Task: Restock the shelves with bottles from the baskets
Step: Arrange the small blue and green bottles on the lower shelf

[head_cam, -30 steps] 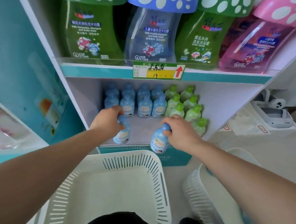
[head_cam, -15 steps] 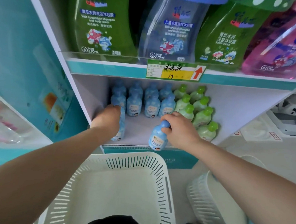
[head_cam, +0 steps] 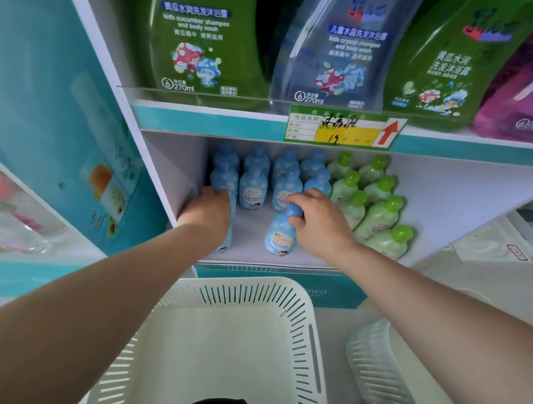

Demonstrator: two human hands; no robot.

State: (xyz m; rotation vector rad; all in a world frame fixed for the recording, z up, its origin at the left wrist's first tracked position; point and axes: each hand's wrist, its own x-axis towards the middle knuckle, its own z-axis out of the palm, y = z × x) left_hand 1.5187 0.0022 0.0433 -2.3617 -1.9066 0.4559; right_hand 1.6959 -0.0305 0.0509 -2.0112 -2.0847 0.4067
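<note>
Currently, left hand point(head_cam: 208, 212) and right hand point(head_cam: 317, 219) grip rounded bottles point(head_cam: 279, 235) (blue plastic).

on the white lower shelf point(head_cam: 249, 254), small blue plastic bottles point(head_cam: 253, 185) stand in rows at the back, with small green-capped plastic bottles point(head_cam: 380, 190) just to their right. in front of the blue rows, the left hand point(head_cam: 208, 214) grips a near-left blue bottle point(head_cam: 227, 241) beside the shelf's side wall, and the right hand point(head_cam: 320, 220) grips a near-right blue bottle point(head_cam: 278, 235). a white slotted plastic basket point(head_cam: 241, 294) sits below the shelf, with a second white slotted basket point(head_cam: 374, 364) to its right.
</note>
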